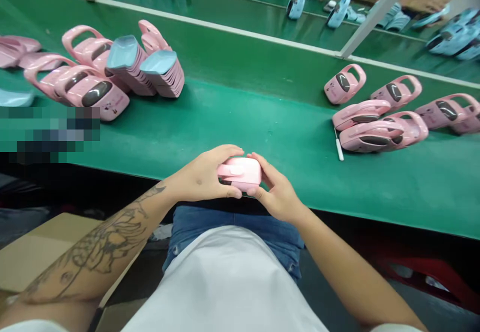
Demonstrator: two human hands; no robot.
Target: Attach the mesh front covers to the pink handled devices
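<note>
Left hand [200, 177] and right hand [275, 192] together, clamped on a small pink plastic case [240, 173] at the near edge of the green conveyor belt [225, 122]. Pink handled cases [378, 131] and stacked pink-and-blue shells [163, 74] lie farther along that belt, on either side; a white pen-like stick [339, 144] lies beside the right-hand group.

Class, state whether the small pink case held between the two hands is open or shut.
Shut, it seems: the pink case shows as one compact block, no raised lid, between the left hand and right hand.

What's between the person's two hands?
In the head view, a small pink plastic case sits there, held by the fingertips of the left hand and the right hand.
</note>
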